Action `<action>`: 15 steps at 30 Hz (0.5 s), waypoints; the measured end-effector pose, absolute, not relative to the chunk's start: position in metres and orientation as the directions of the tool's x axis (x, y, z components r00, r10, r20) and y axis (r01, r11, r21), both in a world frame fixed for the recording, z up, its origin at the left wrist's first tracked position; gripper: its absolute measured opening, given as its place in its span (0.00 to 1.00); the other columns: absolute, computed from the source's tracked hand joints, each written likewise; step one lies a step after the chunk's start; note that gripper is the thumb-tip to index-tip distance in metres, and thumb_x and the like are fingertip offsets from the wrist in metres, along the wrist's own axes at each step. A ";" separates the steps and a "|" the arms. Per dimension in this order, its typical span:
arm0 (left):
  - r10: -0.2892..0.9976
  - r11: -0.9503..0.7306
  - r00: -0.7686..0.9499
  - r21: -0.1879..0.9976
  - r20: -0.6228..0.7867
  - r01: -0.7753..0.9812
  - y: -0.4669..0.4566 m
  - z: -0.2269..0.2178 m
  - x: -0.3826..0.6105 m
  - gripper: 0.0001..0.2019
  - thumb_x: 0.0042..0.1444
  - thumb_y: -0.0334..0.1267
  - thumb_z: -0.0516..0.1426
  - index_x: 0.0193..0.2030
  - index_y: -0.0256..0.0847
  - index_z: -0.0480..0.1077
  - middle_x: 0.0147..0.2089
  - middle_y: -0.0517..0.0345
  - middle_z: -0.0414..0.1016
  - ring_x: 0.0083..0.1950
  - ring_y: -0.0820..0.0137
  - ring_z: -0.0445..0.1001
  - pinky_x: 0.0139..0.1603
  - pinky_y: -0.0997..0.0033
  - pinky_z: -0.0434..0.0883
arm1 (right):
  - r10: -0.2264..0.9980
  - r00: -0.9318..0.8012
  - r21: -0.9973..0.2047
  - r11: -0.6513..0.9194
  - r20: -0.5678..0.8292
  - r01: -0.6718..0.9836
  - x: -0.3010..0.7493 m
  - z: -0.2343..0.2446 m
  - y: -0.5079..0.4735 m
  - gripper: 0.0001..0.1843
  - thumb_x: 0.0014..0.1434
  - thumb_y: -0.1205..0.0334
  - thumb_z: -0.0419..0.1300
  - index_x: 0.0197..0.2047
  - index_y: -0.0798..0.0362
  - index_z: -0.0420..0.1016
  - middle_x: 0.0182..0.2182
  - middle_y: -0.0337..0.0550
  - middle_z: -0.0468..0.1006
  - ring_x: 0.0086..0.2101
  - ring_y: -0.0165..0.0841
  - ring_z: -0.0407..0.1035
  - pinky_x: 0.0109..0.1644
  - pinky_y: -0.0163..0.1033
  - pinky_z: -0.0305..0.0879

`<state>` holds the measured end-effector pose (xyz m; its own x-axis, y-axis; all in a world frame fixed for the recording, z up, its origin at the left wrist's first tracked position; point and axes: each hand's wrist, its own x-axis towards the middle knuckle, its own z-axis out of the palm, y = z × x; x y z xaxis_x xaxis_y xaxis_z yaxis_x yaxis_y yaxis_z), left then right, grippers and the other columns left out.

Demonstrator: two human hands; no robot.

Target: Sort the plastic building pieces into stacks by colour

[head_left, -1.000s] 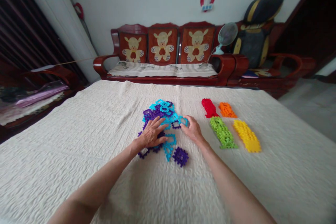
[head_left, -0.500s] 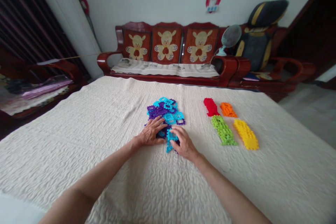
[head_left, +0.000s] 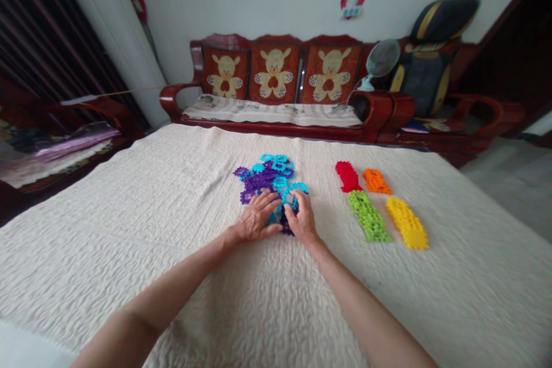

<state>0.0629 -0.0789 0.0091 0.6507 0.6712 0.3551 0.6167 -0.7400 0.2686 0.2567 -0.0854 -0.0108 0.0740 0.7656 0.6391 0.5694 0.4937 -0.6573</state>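
A heap of purple and cyan plastic interlocking tiles (head_left: 268, 175) lies in the middle of a cream quilted cloth (head_left: 129, 230). My left hand (head_left: 256, 217) lies flat on the near edge of the heap, fingers stretched out. Close beside it, my right hand (head_left: 299, 215) rests on the same heap with its fingers pressing down on cyan and purple tiles. To the right lie sorted rows of tiles: red (head_left: 347, 176), orange (head_left: 376, 181), green (head_left: 368, 217) and yellow (head_left: 406, 222).
A dark red wooden sofa (head_left: 276, 92) with bear-print cushions stands behind the cloth. A small fan (head_left: 382, 60) and a dark bag (head_left: 431, 52) sit at its right end. Another wooden seat with folded fabric (head_left: 64, 146) is at the left.
Both hands have drawn the scattered near tiles into the heap. My right hand went from the heap's right edge to the near side, then forward beside my left hand.
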 end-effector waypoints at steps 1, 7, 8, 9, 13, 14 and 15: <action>0.662 -0.750 0.680 0.265 0.317 0.607 -0.083 0.008 0.065 0.40 0.59 0.64 0.53 0.72 0.42 0.56 0.72 0.40 0.57 0.74 0.46 0.51 0.69 0.38 0.56 | 0.779 0.108 -0.691 0.472 0.617 0.547 0.256 -0.014 -0.086 0.20 0.64 0.55 0.54 0.57 0.52 0.68 0.52 0.54 0.73 0.55 0.42 0.67 0.60 0.54 0.66; 0.684 -0.728 0.666 0.226 0.298 0.647 -0.075 0.012 0.079 0.41 0.57 0.63 0.57 0.71 0.40 0.57 0.72 0.38 0.56 0.74 0.44 0.50 0.69 0.35 0.54 | 0.831 0.282 -0.860 0.380 0.479 0.340 0.263 -0.014 -0.066 0.26 0.64 0.45 0.54 0.58 0.52 0.66 0.54 0.55 0.72 0.52 0.39 0.70 0.53 0.45 0.71; 0.681 -0.730 0.665 0.218 0.308 0.648 -0.074 0.015 0.083 0.38 0.59 0.60 0.56 0.71 0.41 0.58 0.73 0.39 0.56 0.74 0.44 0.49 0.69 0.35 0.53 | 0.824 0.320 -0.871 0.369 0.468 0.326 0.269 -0.013 -0.059 0.27 0.64 0.44 0.53 0.58 0.53 0.66 0.54 0.55 0.72 0.52 0.38 0.70 0.53 0.45 0.71; 0.675 -0.735 0.668 0.211 0.313 0.644 -0.073 0.017 0.088 0.36 0.61 0.57 0.55 0.71 0.41 0.58 0.73 0.39 0.56 0.74 0.45 0.49 0.69 0.35 0.53 | 0.814 0.356 -0.877 0.352 0.459 0.327 0.275 -0.012 -0.052 0.28 0.63 0.42 0.54 0.58 0.53 0.67 0.54 0.55 0.73 0.52 0.39 0.70 0.54 0.45 0.70; 0.605 -0.796 0.751 0.208 0.264 0.569 -0.074 0.023 0.108 0.34 0.61 0.56 0.55 0.70 0.45 0.59 0.74 0.43 0.54 0.74 0.45 0.49 0.68 0.38 0.56 | 0.847 0.380 -0.920 0.282 0.372 0.271 0.292 -0.009 -0.027 0.30 0.57 0.40 0.57 0.53 0.55 0.70 0.50 0.56 0.76 0.50 0.41 0.71 0.54 0.49 0.69; 0.587 -0.809 0.773 0.208 0.239 0.550 -0.073 0.024 0.110 0.33 0.60 0.56 0.55 0.69 0.46 0.60 0.73 0.45 0.55 0.74 0.45 0.50 0.67 0.38 0.57 | 0.872 0.351 -0.935 0.278 0.343 0.222 0.293 -0.009 -0.024 0.29 0.57 0.40 0.58 0.52 0.54 0.70 0.49 0.55 0.76 0.49 0.41 0.72 0.54 0.49 0.70; 0.580 -0.813 0.784 0.203 0.219 0.545 -0.072 0.025 0.110 0.30 0.60 0.54 0.56 0.68 0.47 0.63 0.72 0.46 0.57 0.74 0.46 0.50 0.67 0.38 0.58 | 0.897 0.311 -0.948 0.274 0.313 0.165 0.293 -0.008 -0.021 0.28 0.57 0.40 0.58 0.53 0.53 0.70 0.49 0.54 0.77 0.49 0.41 0.72 0.52 0.48 0.71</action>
<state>0.1102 -0.0723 0.0247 0.7843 0.5803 0.2194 0.5451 -0.8134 0.2031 0.2929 -0.0214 -0.0078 0.3113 0.8972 0.3131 0.1647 0.2736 -0.9476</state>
